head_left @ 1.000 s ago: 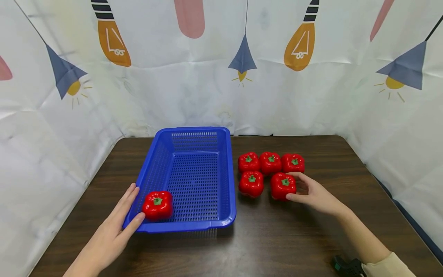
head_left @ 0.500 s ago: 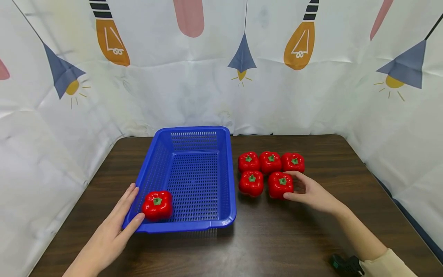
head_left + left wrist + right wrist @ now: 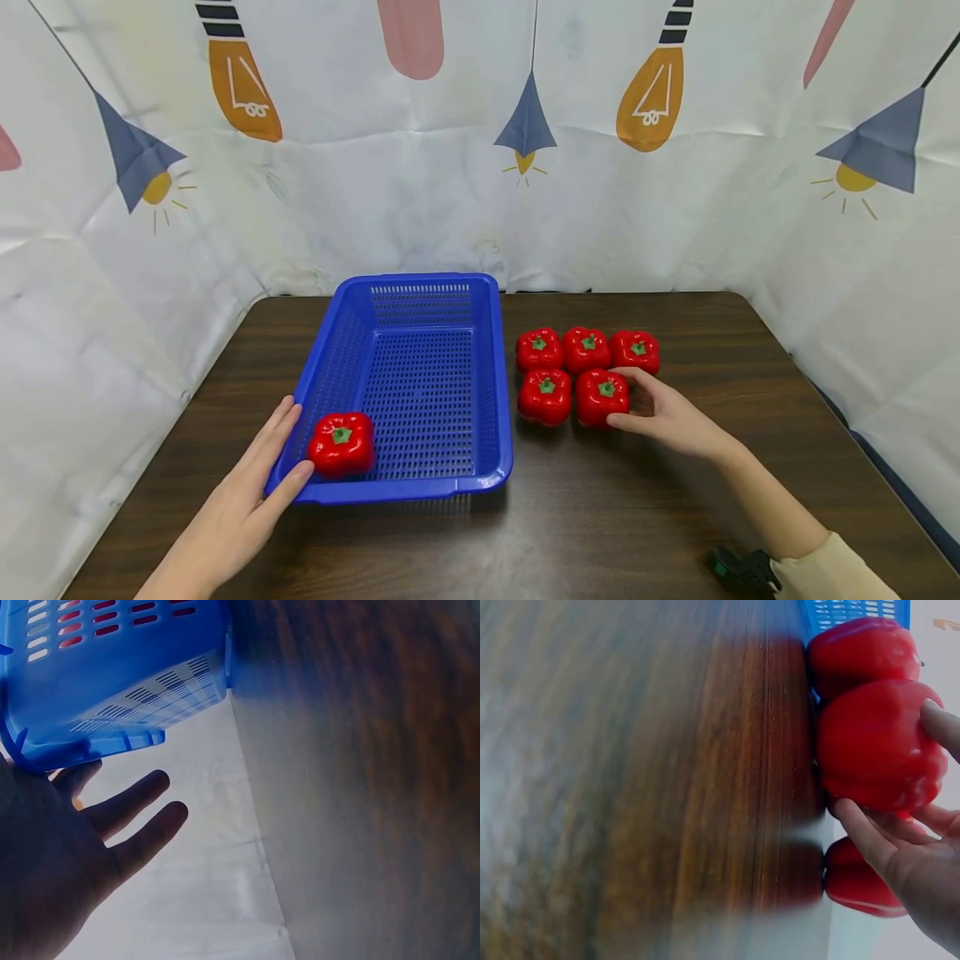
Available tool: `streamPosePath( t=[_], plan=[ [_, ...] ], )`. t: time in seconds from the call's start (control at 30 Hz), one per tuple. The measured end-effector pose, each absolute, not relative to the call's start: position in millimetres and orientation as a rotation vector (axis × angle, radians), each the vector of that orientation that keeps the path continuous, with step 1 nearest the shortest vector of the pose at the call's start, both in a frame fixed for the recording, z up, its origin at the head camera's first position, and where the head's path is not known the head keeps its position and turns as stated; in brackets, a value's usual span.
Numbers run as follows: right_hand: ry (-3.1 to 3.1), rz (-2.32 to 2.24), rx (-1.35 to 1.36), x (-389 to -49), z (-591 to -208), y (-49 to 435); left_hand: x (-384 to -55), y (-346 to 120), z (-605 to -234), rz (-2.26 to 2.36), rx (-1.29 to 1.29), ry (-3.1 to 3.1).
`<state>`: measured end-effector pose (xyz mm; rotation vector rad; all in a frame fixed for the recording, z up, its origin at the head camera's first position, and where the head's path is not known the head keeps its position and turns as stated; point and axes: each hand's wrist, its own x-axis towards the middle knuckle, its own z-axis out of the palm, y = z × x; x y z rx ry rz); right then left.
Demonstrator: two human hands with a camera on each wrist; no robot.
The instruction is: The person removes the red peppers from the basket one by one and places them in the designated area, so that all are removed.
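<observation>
A red bell pepper (image 3: 602, 398) with a green stem stands at the near right of a small group on the table. My right hand (image 3: 663, 415) holds it from its right side, thumb at the front and fingers behind. In the right wrist view the thumb and fingers span the same bell pepper (image 3: 881, 746). My left hand (image 3: 243, 492) rests at the near left corner of a blue plastic basket (image 3: 504, 417), fingers straight along the rim. Seen from the left wrist, fingers of the left hand (image 3: 90, 847) stretch out below the rim. One bell pepper (image 3: 341, 446) lies inside the basket.
Beside the held pepper sits another bell pepper (image 3: 544, 398). Behind them is a row of three: a left pepper (image 3: 538, 350), a middle pepper (image 3: 586, 351) and a right pepper (image 3: 634, 352). A white printed curtain (image 3: 420, 200) surrounds the dark wooden table (image 3: 570, 517).
My right hand has slid the bell pepper left and slightly away, up close to its neighbour in the near row. The left hand and the basket have stayed in place.
</observation>
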<state>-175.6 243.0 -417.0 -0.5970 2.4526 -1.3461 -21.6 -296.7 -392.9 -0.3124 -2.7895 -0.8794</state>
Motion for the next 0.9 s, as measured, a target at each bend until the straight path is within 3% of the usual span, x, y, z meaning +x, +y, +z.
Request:
streamPosePath(
  t=[0.9],
  plan=[
    [2.415,-1.344,-0.608,-174.7,-417.3,236.6,-21.5,-295.7,-391.0,-0.885,-0.322,-2.783]
  ],
)
